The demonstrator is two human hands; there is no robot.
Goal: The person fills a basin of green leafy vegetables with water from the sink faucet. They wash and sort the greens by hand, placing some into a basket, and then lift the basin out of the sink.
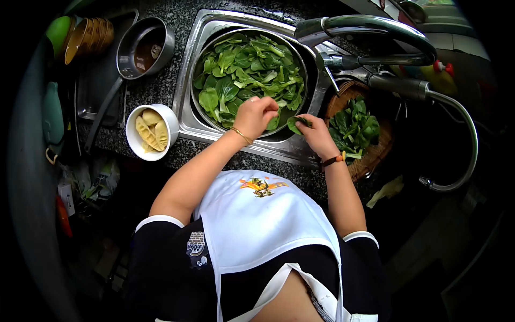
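A round metal basin (194, 86) stands in the sink, heaped with loose green leaves (228, 88). Over its near edge is my left hand (257, 115), fingers curled together in a pinch. A leaf shows just beside these fingertips, but I cannot make out whether they hold it. At the basin's near right side my right hand (318, 136) is closed on a green leaf (296, 124) between thumb and fingers. To the right of that hand, a bunch of leafy greens (355, 126) lies in a woven basket (382, 147).
The chrome faucet (370, 24) arches above the sink's (185, 102) right side. On the left stand a white bowl (173, 121) of pale yellow pieces, a long-handled saucepan (167, 51) and stacked bowls (88, 40). A loose pale leaf (386, 191) lies below the basket.
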